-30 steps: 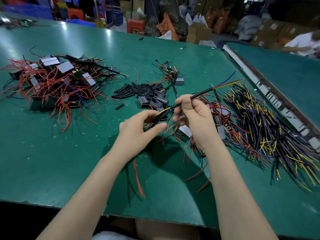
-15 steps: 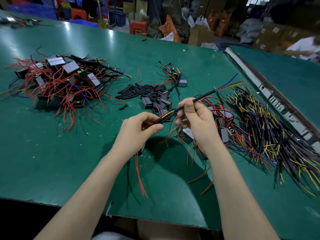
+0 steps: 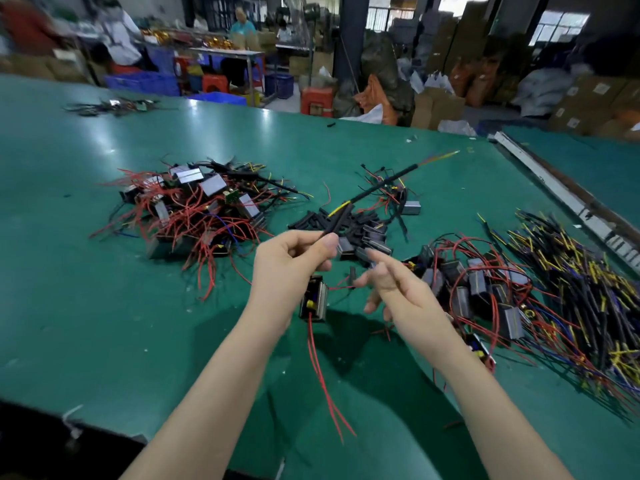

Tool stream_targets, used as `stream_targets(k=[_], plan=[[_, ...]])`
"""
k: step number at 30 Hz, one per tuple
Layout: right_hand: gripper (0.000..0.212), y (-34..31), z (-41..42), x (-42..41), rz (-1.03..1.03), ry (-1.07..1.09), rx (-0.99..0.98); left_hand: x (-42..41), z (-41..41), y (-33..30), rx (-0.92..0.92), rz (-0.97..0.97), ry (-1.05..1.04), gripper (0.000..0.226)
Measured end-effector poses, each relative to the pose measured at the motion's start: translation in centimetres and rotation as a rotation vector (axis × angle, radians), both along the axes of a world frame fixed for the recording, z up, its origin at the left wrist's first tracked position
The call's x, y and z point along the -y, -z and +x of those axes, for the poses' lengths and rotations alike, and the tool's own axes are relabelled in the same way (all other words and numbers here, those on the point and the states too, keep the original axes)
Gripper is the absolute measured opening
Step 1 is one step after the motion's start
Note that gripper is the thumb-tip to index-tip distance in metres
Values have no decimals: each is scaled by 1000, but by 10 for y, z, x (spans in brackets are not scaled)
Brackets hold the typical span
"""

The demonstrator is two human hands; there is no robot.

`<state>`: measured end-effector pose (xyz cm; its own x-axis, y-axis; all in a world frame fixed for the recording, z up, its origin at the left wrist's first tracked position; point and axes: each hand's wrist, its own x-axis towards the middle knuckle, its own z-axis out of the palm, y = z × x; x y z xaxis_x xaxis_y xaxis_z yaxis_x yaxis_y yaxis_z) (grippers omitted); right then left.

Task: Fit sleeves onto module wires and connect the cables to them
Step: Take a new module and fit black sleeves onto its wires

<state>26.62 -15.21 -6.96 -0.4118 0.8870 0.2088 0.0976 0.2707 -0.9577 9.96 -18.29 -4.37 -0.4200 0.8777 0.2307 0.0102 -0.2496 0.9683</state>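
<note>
My left hand (image 3: pixel 289 259) pinches a black cable (image 3: pixel 374 189) that points up and to the right, with yellow wire showing at a gap and coloured ends at its far tip. A small black module (image 3: pixel 313 301) hangs under that hand, its red wires (image 3: pixel 325 382) trailing down. My right hand (image 3: pixel 394 289) is just to the right, fingers spread, holding nothing. A pile of black sleeves (image 3: pixel 343 220) lies behind the hands.
Finished modules with red wires (image 3: pixel 204 206) are heaped at the left. Loose modules (image 3: pixel 474 289) and a heap of black and yellow cables (image 3: pixel 571 289) lie at the right. A metal rail (image 3: pixel 561 199) borders the green table (image 3: pixel 104 306). People work far behind.
My right hand has let go of the cable and drawn back, fingers apart. My left hand now holds the cable alone, and the module hangs into sight. The view has tilted upward.
</note>
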Motion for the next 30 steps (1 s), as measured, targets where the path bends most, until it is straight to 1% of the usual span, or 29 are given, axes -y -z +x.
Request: stream_targets(k=[2, 3, 5, 7, 9, 11, 13, 15, 17, 19, 21, 23, 24, 26, 30], plan=[[38, 1, -8, 1, 14, -4, 42, -5, -14, -9, -41, 18, -76, 8], [36, 1, -13, 0, 16, 3, 59, -8, -21, -13, -112, 18, -120, 8], [29, 0, -22, -4, 11, 14, 81, -14, -37, -20, -319, -9, -199, 11], [25, -5, -35, -11, 10, 8, 112, -22, -53, -29, -489, -43, -234, 11], [26, -13, -49, -18, 10, 3, 134, -31, -68, -41, -691, -66, -268, 10], [28, -20, -62, -24, 38, -16, 154, -41, -84, -55, -942, -59, -329, 21], [30, -25, -71, -29, 107, -44, 219, -56, -103, -74, -1116, -6, -401, 24], [32, -27, -76, -34, 189, -56, 296, -74, -121, -94, -1178, 10, -466, 25], [35, -31, -81, -44, 280, -55, 415, -97, -137, -106, -1205, -35, -538, 26], [37, -36, -87, -57, 330, -50, 509, -118, -152, -100, -1295, -178, -563, 26], [36, -41, -90, -70, 355, -37, 597, -129, -164, -74, -1372, -398, -522, 23], [33, -41, -91, -80, 368, -29, 678, -132, -175, -40, -1359, -541, -532, 21], [32, -41, -90, -84, 378, -36, 723, -133, -179, -27, -1342, -556, -571, 21], [34, -39, -89, -90, 407, -60, 803, -135, -181, -16, -1342, -521, -631, 21], [39, -33, -89, -98, 424, -87, 849, -138, -181, -17, -1430, -542, -596, 21]])
